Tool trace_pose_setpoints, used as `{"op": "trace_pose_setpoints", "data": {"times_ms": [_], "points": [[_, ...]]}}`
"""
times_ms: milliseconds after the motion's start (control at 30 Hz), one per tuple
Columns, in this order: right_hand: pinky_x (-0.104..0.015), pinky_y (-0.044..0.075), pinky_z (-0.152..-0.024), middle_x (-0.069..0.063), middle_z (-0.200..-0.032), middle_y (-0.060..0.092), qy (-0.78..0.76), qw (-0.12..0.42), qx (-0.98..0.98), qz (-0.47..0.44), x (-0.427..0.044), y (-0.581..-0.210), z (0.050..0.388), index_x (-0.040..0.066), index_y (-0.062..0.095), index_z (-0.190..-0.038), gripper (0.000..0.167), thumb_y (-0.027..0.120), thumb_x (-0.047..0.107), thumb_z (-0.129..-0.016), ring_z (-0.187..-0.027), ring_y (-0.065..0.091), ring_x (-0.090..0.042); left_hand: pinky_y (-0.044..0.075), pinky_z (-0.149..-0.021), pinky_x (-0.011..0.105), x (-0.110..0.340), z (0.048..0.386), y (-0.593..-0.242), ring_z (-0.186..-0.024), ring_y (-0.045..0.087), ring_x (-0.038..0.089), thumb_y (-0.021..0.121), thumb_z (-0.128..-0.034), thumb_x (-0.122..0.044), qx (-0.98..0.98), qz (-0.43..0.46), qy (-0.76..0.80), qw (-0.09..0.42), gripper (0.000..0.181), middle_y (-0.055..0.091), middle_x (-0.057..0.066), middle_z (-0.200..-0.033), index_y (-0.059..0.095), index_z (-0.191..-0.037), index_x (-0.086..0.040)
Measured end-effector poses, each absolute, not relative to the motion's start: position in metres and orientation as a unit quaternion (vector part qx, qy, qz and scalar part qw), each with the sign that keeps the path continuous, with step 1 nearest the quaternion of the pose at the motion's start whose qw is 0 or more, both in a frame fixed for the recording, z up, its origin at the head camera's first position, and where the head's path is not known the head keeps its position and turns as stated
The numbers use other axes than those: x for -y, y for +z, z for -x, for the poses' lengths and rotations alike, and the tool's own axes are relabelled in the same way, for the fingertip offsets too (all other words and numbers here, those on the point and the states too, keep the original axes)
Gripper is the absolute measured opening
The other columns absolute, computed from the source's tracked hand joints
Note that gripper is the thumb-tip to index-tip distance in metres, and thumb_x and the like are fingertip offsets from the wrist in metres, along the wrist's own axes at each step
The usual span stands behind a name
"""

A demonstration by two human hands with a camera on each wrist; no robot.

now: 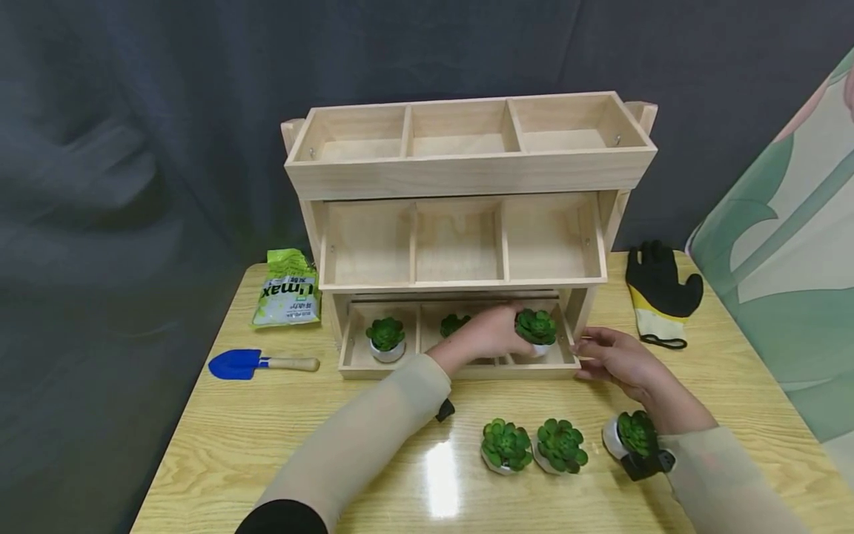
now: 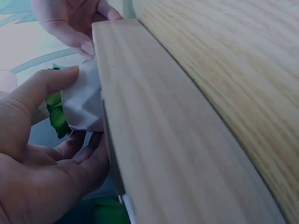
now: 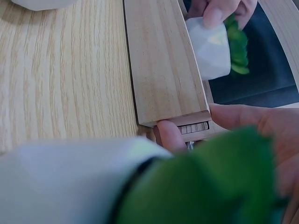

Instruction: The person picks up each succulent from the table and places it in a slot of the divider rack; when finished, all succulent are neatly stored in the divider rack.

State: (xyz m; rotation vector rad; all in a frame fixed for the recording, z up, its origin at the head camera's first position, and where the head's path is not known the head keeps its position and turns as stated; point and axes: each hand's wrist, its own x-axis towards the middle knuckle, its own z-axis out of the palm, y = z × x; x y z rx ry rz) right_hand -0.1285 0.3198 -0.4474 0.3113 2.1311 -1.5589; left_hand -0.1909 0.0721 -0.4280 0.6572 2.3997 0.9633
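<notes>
My left hand (image 1: 496,331) holds a potted succulent (image 1: 536,326) by its white faceted pot (image 2: 83,99), thumb on one side and fingers on the other. The pot is in the right compartment of the bottom planter box (image 1: 460,373); whether it touches the floor there is hidden. My right hand (image 1: 617,361) touches the right end of that box, thumb and a finger (image 3: 171,135) at its front corner. One potted succulent (image 1: 386,339) stands in the left compartment. Another succulent (image 1: 454,324) is in the middle one, partly behind my left hand.
Two potted succulents (image 1: 505,446) stand on the table in front. A third white-potted succulent (image 1: 637,433) lies tilted by my right wrist. Left of the wooden shelf (image 1: 470,176) are a green bag (image 1: 290,289) and a blue trowel (image 1: 240,364); right of it lies a black glove (image 1: 660,289).
</notes>
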Motion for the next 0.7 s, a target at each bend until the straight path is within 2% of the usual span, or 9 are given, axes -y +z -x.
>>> {"op": "trace_pose_setpoints", "data": {"times_ms": [100, 200, 267, 367, 433, 500, 533, 600, 700], "points": [[-0.029, 0.067, -0.091, -0.042, -0.163, 0.031, -0.570, 0.238, -0.778, -0.114, -0.320, -0.448, 0.128, -0.013, 0.016, -0.165, 0.071, 0.052, 0.019, -0.113, -0.109, 0.072, -0.014, 0.056, -0.078, 0.027, -0.079, 0.190, -0.430, -0.085, 0.065, 0.010, 0.087, -0.0890, -0.030, -0.886, -0.231, 0.330, 0.228, 0.070, 0.077, 0.003, -0.118, 0.058, -0.149, -0.010], [-0.029, 0.067, -0.090, -0.043, -0.163, 0.031, -0.572, 0.237, -0.777, -0.113, -0.319, -0.448, 0.128, -0.014, 0.016, -0.165, 0.071, 0.052, 0.019, -0.113, -0.109, 0.072, -0.014, 0.055, -0.076, 0.026, -0.085, 0.190, -0.432, -0.082, 0.064, 0.011, 0.086, -0.0900, -0.031, -0.899, -0.236, 0.303, 0.210, 0.065, 0.078, 0.003, -0.114, 0.061, -0.146, -0.009], [-0.029, 0.067, -0.090, -0.043, -0.163, 0.030, -0.573, 0.237, -0.777, -0.113, -0.319, -0.448, 0.128, -0.014, 0.016, -0.165, 0.071, 0.052, 0.018, -0.112, -0.110, 0.072, -0.015, 0.054, -0.073, 0.024, -0.089, 0.189, -0.433, -0.079, 0.064, 0.011, 0.085, -0.0906, -0.032, -0.907, -0.239, 0.287, 0.196, 0.061, 0.078, 0.001, -0.106, 0.063, -0.142, -0.008], [-0.029, 0.067, -0.090, -0.043, -0.163, 0.030, -0.574, 0.235, -0.776, -0.113, -0.320, -0.448, 0.128, -0.014, 0.016, -0.165, 0.071, 0.053, 0.018, -0.112, -0.110, 0.072, -0.015, 0.051, -0.064, 0.022, -0.094, 0.187, -0.433, -0.066, 0.060, 0.010, 0.085, -0.0912, -0.035, -0.916, -0.234, 0.271, 0.182, 0.056, 0.068, -0.004, -0.080, 0.065, -0.136, -0.008], [-0.029, 0.067, -0.090, -0.043, -0.163, 0.030, -0.575, 0.233, -0.776, -0.114, -0.320, -0.448, 0.128, -0.014, 0.016, -0.165, 0.072, 0.053, 0.018, -0.112, -0.109, 0.072, -0.014, 0.048, -0.056, 0.023, -0.097, 0.187, -0.433, -0.055, 0.053, 0.010, 0.085, -0.0915, -0.035, -0.918, -0.225, 0.267, 0.188, 0.043, 0.055, -0.007, -0.064, 0.069, -0.122, -0.009], [-0.029, 0.067, -0.090, -0.043, -0.163, 0.031, -0.575, 0.232, -0.776, -0.115, -0.321, -0.449, 0.128, -0.014, 0.016, -0.165, 0.072, 0.053, 0.018, -0.112, -0.107, 0.072, -0.013, 0.042, -0.049, 0.024, -0.102, 0.189, -0.437, -0.049, 0.044, 0.011, 0.084, -0.0914, -0.034, -0.922, -0.218, 0.257, 0.191, 0.028, 0.040, -0.007, -0.055, 0.070, -0.098, -0.010], [-0.029, 0.067, -0.090, -0.042, -0.163, 0.030, -0.576, 0.233, -0.775, -0.115, -0.321, -0.449, 0.129, -0.014, 0.016, -0.165, 0.072, 0.053, 0.018, -0.112, -0.106, 0.072, -0.012, 0.040, -0.047, 0.025, -0.103, 0.190, -0.438, -0.046, 0.041, 0.011, 0.084, -0.0916, -0.033, -0.922, -0.217, 0.251, 0.199, 0.028, 0.035, -0.007, -0.051, 0.067, -0.084, -0.012], [-0.029, 0.067, -0.090, -0.043, -0.162, 0.031, -0.575, 0.236, -0.775, -0.115, -0.321, -0.450, 0.129, -0.014, 0.015, -0.165, 0.072, 0.053, 0.018, -0.112, -0.106, 0.072, -0.012, 0.037, -0.045, 0.026, -0.106, 0.192, -0.441, -0.045, 0.037, 0.011, 0.083, -0.0918, -0.031, -0.921, -0.215, 0.244, 0.212, 0.042, 0.031, -0.006, -0.049, 0.055, -0.064, -0.016], [-0.029, 0.067, -0.090, -0.043, -0.162, 0.031, -0.575, 0.238, -0.775, -0.113, -0.322, -0.451, 0.129, -0.014, 0.015, -0.165, 0.072, 0.052, 0.018, -0.112, -0.105, 0.072, -0.011, 0.037, -0.045, 0.027, -0.114, 0.201, -0.460, -0.044, 0.039, 0.012, 0.083, -0.0901, -0.030, -0.925, -0.211, 0.235, 0.212, 0.052, 0.032, -0.006, -0.047, 0.047, -0.055, -0.017]]}}
